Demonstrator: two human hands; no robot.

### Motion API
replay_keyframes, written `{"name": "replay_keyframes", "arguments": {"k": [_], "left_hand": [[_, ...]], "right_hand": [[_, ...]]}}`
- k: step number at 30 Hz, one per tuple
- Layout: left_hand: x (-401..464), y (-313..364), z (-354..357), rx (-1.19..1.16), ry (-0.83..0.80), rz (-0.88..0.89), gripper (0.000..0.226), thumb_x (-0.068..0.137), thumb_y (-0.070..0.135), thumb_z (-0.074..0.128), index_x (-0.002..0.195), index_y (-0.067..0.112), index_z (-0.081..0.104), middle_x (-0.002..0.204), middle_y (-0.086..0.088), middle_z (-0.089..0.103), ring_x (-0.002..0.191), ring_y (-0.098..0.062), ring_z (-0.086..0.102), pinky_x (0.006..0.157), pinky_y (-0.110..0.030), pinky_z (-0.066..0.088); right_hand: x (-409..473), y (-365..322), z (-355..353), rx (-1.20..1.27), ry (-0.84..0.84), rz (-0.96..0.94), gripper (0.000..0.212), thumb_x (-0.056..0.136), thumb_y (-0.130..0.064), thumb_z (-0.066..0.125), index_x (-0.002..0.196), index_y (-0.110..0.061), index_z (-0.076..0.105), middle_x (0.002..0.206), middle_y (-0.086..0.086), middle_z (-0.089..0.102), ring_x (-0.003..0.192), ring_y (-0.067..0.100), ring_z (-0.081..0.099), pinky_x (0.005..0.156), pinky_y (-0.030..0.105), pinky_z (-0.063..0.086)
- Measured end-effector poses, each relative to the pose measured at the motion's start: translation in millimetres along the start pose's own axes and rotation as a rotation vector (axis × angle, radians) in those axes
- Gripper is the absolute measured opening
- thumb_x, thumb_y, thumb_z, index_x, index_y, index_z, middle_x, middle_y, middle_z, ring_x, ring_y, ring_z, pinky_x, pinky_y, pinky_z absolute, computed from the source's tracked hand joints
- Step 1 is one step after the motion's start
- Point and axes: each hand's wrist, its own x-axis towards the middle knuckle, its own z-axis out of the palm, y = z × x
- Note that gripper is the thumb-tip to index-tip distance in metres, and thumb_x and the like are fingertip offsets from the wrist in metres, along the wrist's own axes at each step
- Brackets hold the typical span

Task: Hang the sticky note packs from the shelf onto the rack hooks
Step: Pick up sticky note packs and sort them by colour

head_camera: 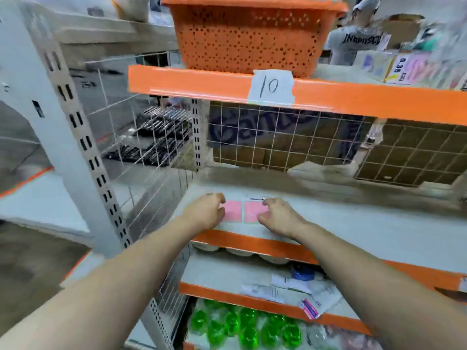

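Observation:
Two pink sticky note packs lie side by side on the grey shelf [353, 223], close to its orange front edge. My left hand [206, 210] has its curled fingers on the left pack [233, 210]. On the right pack [252, 210], which has a white header card at its far end, my right hand [278, 218] has curled fingers too. Neither pack is lifted off the shelf. The white wire rack [141, 132] stands to the left, with dark packaged items hanging on its hooks.
An orange basket [250, 34] sits on the shelf above, over a paper label marked 10. A wire grid backs my shelf, with cardboard boxes behind it. Lower shelves hold papers, a blue tape roll and green bottles [242, 327]. Another person stands at the upper right.

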Motion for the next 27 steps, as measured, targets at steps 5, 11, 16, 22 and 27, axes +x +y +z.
{"name": "replay_keyframes", "arguments": {"k": [5, 11, 16, 22, 27], "left_hand": [[41.4, 1.4, 41.5, 0.025, 0.012, -0.170, 0.041, 0.095, 0.037, 0.042, 0.127, 0.012, 0.044, 0.125, -0.015, 0.049, 0.119, -0.034, 0.046, 0.092, -0.042, 0.041], [70.2, 11.8, 77.6, 0.099, 0.005, -0.227, 0.054, 0.093, 0.050, 0.041, 0.126, 0.008, 0.042, 0.128, -0.016, 0.047, 0.121, -0.032, 0.041, 0.092, -0.040, 0.038], [80.7, 13.4, 86.8, 0.111, 0.022, -0.200, 0.049, 0.093, 0.043, 0.046, 0.126, 0.008, 0.040, 0.130, -0.018, 0.043, 0.121, -0.034, 0.038, 0.090, -0.041, 0.037], [91.3, 19.1, 88.3, 0.092, -0.020, -0.231, 0.055, 0.089, 0.047, 0.054, 0.122, 0.006, 0.037, 0.136, -0.026, 0.037, 0.123, -0.036, 0.037, 0.094, -0.041, 0.036], [93.6, 25.0, 91.4, -0.025, 0.035, -0.270, 0.057, 0.081, 0.041, 0.065, 0.115, 0.007, 0.035, 0.130, -0.028, 0.040, 0.120, -0.039, 0.039, 0.095, -0.040, 0.035]], "right_hand": [[38.3, -0.5, 31.7, 0.051, -0.001, 0.155, 0.054, 0.093, -0.038, 0.049, 0.136, -0.005, 0.042, 0.139, 0.017, 0.042, 0.130, 0.034, 0.035, 0.106, 0.041, 0.036], [58.3, -9.3, 59.0, -0.057, 0.085, 0.291, 0.064, 0.090, -0.056, 0.047, 0.132, -0.009, 0.041, 0.136, 0.013, 0.040, 0.125, 0.032, 0.039, 0.097, 0.040, 0.038], [70.9, -14.2, 58.7, 0.014, 0.099, 0.394, 0.067, 0.085, -0.048, 0.061, 0.132, -0.006, 0.036, 0.136, 0.018, 0.038, 0.126, 0.034, 0.038, 0.099, 0.038, 0.036], [71.9, -8.3, 57.0, 0.052, 0.070, 0.422, 0.075, 0.086, -0.053, 0.058, 0.138, -0.007, 0.029, 0.140, 0.018, 0.034, 0.132, 0.033, 0.032, 0.104, 0.038, 0.032], [63.0, 0.4, 60.7, 0.079, 0.140, 0.407, 0.073, 0.087, -0.051, 0.059, 0.135, -0.004, 0.032, 0.138, 0.016, 0.037, 0.130, 0.031, 0.034, 0.104, 0.037, 0.032]]}}
